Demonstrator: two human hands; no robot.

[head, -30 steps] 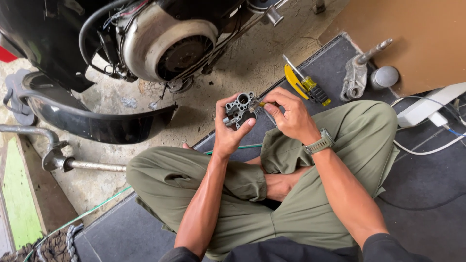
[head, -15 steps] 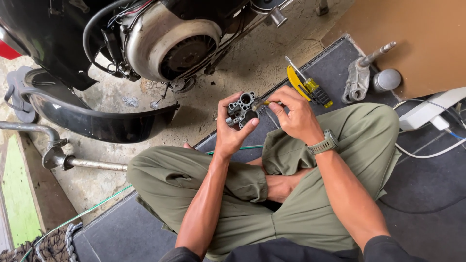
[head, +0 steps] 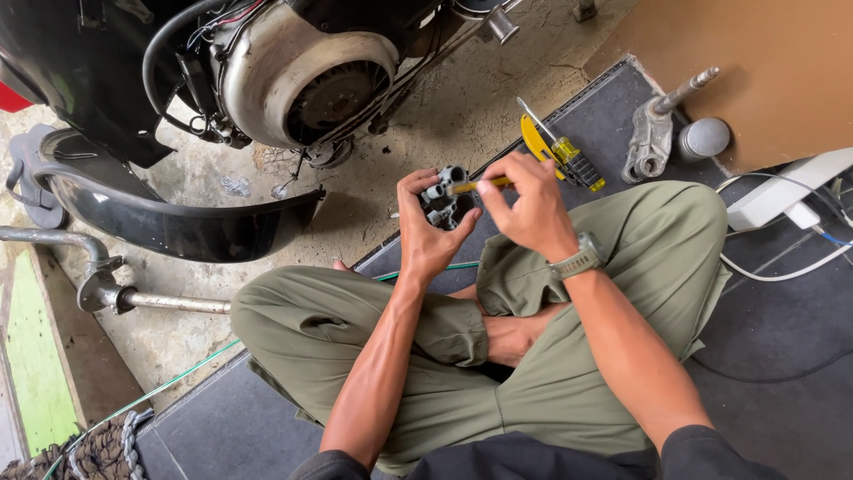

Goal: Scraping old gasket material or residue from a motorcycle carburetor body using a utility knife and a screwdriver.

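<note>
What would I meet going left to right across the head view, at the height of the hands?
Glossy black curved body panel → left hand cupping a small grey metal carburettor part → right hand holding a thin yellow tool → yellow-handled screwdriver → grey metal lever part → white cable.

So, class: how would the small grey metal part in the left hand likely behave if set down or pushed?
The metal part looks solid, so probably stiff and heavy for its size. Its lumpy, tubed shape suggests it would sit or tip rather than roll. The left hand cups it fully.

Carburetor (head: 444, 203) between both hands — engine (head: 302, 76) beyond, screwdriver (head: 569, 153) right.
</note>
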